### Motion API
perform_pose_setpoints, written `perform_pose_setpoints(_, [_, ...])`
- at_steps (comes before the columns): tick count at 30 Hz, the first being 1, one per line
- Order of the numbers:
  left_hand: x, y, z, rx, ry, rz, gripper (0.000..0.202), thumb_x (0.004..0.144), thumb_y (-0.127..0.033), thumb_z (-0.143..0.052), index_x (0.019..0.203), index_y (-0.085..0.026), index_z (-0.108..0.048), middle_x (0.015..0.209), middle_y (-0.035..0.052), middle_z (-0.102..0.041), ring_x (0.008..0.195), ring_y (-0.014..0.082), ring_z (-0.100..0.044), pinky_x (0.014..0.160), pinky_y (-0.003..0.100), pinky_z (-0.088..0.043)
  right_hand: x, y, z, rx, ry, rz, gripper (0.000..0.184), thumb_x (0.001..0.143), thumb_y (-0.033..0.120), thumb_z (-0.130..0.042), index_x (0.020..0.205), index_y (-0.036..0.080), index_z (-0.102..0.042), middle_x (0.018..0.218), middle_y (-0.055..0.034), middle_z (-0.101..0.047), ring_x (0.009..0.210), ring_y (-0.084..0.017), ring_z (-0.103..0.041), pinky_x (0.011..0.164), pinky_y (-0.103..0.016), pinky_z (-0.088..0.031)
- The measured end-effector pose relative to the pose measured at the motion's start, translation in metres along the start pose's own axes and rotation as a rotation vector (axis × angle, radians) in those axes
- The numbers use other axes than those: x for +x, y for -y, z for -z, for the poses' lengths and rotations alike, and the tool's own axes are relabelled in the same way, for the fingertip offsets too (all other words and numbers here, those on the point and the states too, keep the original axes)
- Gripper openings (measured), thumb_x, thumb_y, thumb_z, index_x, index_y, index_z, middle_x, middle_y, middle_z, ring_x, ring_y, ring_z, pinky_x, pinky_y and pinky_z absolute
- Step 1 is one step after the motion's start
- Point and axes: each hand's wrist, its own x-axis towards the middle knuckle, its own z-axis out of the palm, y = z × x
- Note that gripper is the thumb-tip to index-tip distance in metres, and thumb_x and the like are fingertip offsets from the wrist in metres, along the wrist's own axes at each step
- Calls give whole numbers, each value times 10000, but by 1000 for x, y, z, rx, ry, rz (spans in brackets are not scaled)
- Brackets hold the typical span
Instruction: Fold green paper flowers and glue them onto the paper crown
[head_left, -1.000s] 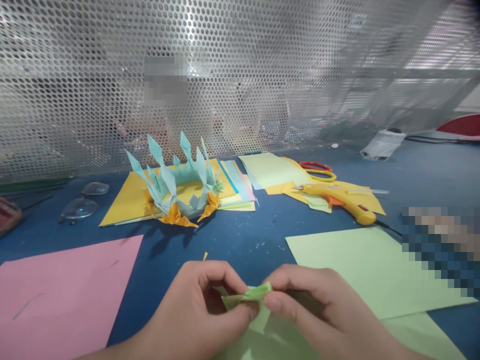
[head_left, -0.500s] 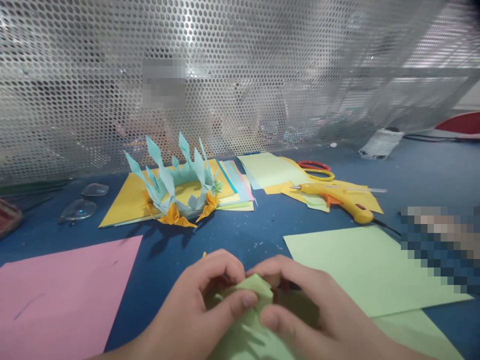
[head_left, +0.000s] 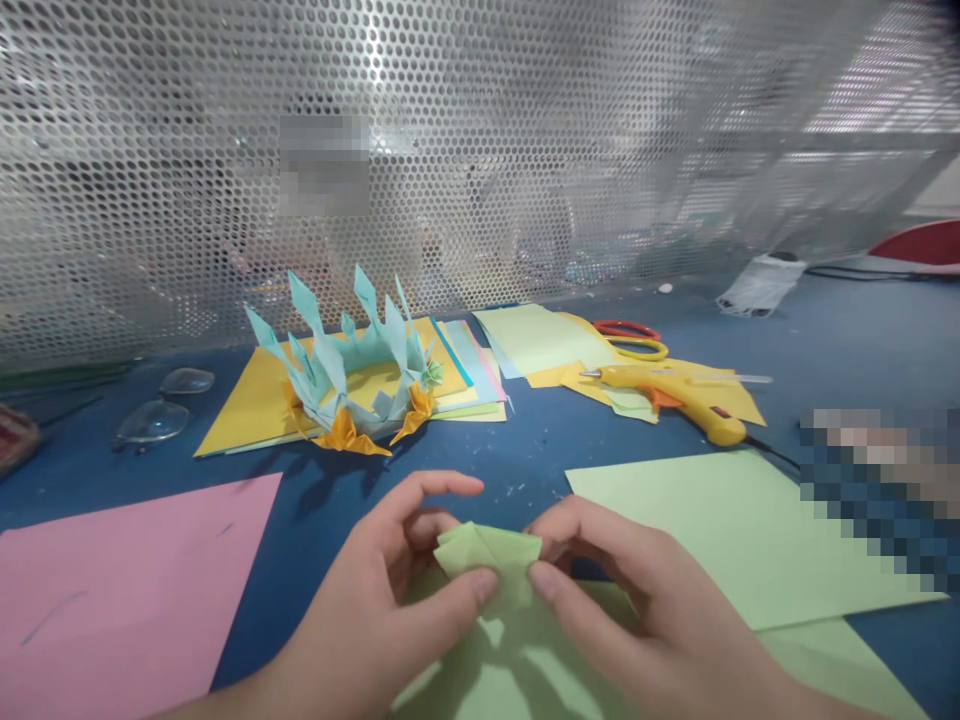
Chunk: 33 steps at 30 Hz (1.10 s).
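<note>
A small piece of folded light-green paper (head_left: 487, 548) is held up between my two hands at the lower middle. My left hand (head_left: 409, 590) pinches its lower left part, thumb in front and index finger lifted off behind. At its right end, my right hand (head_left: 622, 580) grips the edge between thumb and curled fingers. Below them lies a flat light-green sheet (head_left: 510, 675) with the hands' shadows on it. Beyond my hands stands a pale-blue folded paper crown (head_left: 337, 370), trimmed with orange paper shapes (head_left: 346, 432) around its base.
A pink sheet (head_left: 142, 590) lies at left, with eyeglasses (head_left: 154, 420) behind it. Light-green sheets (head_left: 720, 530) lie at right. Farther back are a yellow glue gun (head_left: 675, 392), scissors (head_left: 637, 340) and coloured paper (head_left: 247, 400). A perforated metal screen (head_left: 465, 150) borders the table.
The folded green paper has turned, so its wide pleated edge now shows between my hands. My left index finger has lifted away from it, and my right fingers have shifted to its right end.
</note>
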Motion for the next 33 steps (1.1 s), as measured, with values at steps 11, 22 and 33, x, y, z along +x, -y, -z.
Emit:
perform_pose_setpoints(11, [-2, -4, -1, 127, 0, 75, 141, 673, -235, -701, 638, -162, -586, 558, -44, -567, 527, 88, -467, 504, 190, -353, -1, -5, 0, 162, 53, -52, 100, 875, 248, -500, 829, 229, -587, 668, 32, -584, 612, -110, -558, 576, -196, -449])
perform_pose_setpoints(22, [4, -4, 0, 65, -19, 74, 102, 674, -133, -715, 774, -154, -709, 600, -43, -652, 556, 82, -550, 540, 163, -424, -3, -7, -3, 246, -28, -43, 204, 823, 196, -570, 1010, 268, -612, 730, 51, -606, 630, -92, -594, 621, -191, -500])
perform_pose_setpoints(33, [1, -7, 1, -131, -27, 117, 241, 605, -74, -824, 814, -181, -771, 690, -17, -760, 619, 95, -635, 604, 146, -501, 1, -7, 3, 126, 11, -80, 81, 842, 256, -542, 850, 260, -623, 703, 31, -636, 644, -121, -602, 605, -215, -487])
